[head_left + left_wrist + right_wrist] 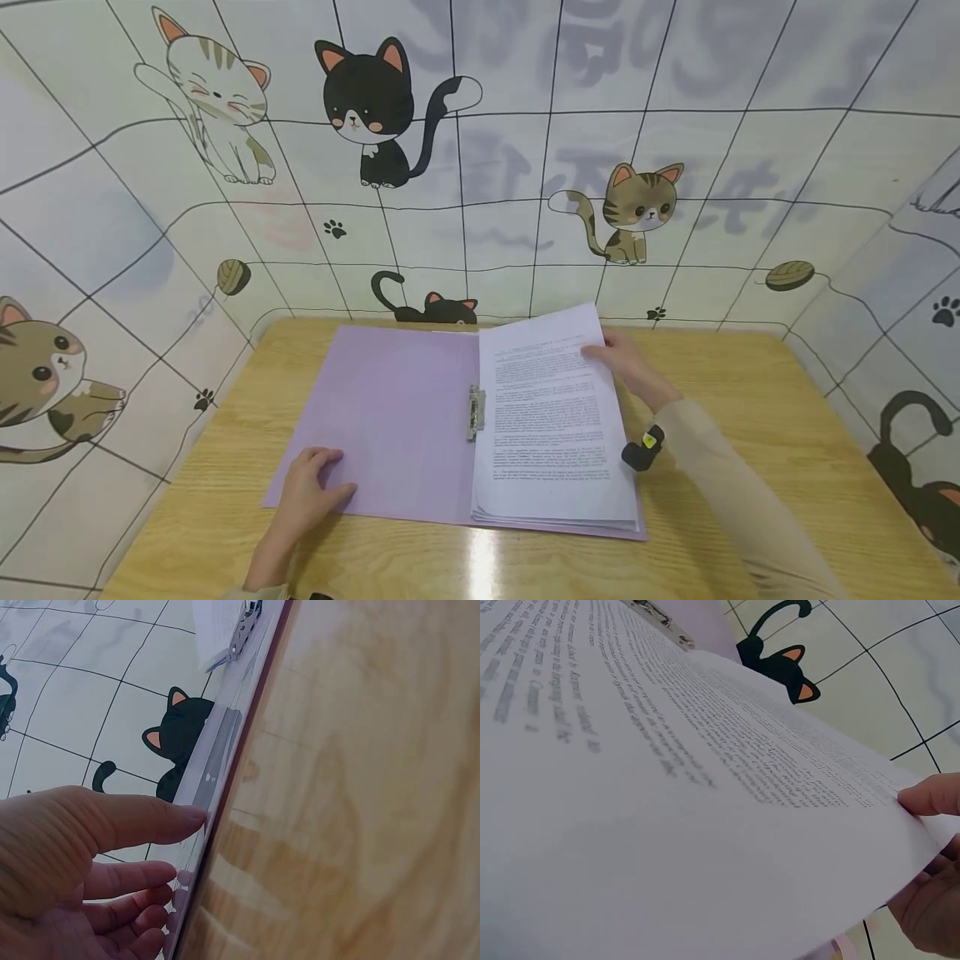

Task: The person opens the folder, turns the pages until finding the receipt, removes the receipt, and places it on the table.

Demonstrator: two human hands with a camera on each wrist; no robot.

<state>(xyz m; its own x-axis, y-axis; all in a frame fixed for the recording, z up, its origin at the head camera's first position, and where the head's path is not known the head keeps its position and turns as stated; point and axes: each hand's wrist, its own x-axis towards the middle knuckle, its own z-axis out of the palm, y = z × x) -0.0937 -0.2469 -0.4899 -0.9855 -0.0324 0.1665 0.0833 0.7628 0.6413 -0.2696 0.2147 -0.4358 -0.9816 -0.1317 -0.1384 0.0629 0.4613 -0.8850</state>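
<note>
A purple folder (390,417) lies spread flat on the wooden table, with a metal clip (476,412) along its spine. On its right half rests a stack of printed paper sheets (551,417). My right hand (626,362) pinches the upper right edge of the paper between thumb and fingers; in the right wrist view the thumb is on top and the other fingers are underneath, and the sheet bows upward. My left hand (303,492) rests at the lower left corner of the folder's cover, its fingers loosely bent, touching the surface and holding nothing.
The wooden table (720,375) extends to both sides of the folder and in front of it. Behind it and at the sides stands a white grid-patterned wall covering (510,150) with cartoon cats. A black wrist device (642,450) sits by the right cuff.
</note>
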